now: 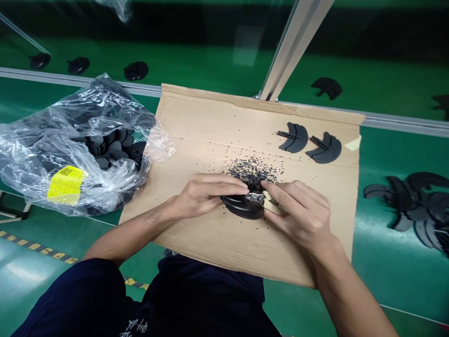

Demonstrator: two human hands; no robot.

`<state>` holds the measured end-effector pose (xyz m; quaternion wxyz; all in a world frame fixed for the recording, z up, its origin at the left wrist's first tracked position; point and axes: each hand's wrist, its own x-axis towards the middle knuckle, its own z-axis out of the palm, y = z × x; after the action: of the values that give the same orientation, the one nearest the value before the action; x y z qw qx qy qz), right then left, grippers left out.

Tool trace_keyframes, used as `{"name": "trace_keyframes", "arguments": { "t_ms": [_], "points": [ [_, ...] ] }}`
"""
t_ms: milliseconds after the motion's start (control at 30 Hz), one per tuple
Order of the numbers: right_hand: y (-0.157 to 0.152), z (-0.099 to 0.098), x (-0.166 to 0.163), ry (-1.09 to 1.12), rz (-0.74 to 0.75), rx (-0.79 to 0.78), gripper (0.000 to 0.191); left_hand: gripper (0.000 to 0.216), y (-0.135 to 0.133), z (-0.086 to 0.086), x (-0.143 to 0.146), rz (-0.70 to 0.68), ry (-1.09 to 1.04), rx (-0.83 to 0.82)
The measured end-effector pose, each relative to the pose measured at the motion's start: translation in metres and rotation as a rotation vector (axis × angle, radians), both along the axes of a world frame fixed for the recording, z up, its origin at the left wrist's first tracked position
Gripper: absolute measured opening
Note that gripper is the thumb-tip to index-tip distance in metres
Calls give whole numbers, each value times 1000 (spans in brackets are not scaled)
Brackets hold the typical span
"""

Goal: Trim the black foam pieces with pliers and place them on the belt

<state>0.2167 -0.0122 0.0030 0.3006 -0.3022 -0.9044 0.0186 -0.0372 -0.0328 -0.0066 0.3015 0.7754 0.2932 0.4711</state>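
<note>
My left hand (205, 193) is closed around a black curved plastic part (242, 208), holding it over a sheet of cardboard (196, 126). My right hand (298, 210) is closed on a small metal cutting tool (255, 198) whose tip touches the top edge of the part. A heap of black shavings (250, 169) lies on the cardboard just beyond my fingers. Two more black curved parts (310, 142) rest at the cardboard's far right.
A clear plastic bag (75, 145) full of black parts, with a yellow label, sits at the left. More black parts (414, 201) lie on the green surface at the right and along the far conveyor. A metal rail (291, 44) slants upward behind the cardboard.
</note>
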Motion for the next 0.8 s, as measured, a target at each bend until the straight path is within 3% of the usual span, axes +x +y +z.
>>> {"name": "trace_keyframes", "arguments": {
  "t_ms": [367, 667, 800],
  "points": [
    [-5, 6, -1, -59, -12, 28, 42, 29, -2, 3, -3, 11, 66, 104],
    [1, -3, 0, 162, 36, -292, 35, 30, 7, 10, -12, -46, 150, 51],
    [9, -8, 12, 227, -6, -195, 40, 28, 13, 19, -14, -52, 279, 2]
  ]
}}
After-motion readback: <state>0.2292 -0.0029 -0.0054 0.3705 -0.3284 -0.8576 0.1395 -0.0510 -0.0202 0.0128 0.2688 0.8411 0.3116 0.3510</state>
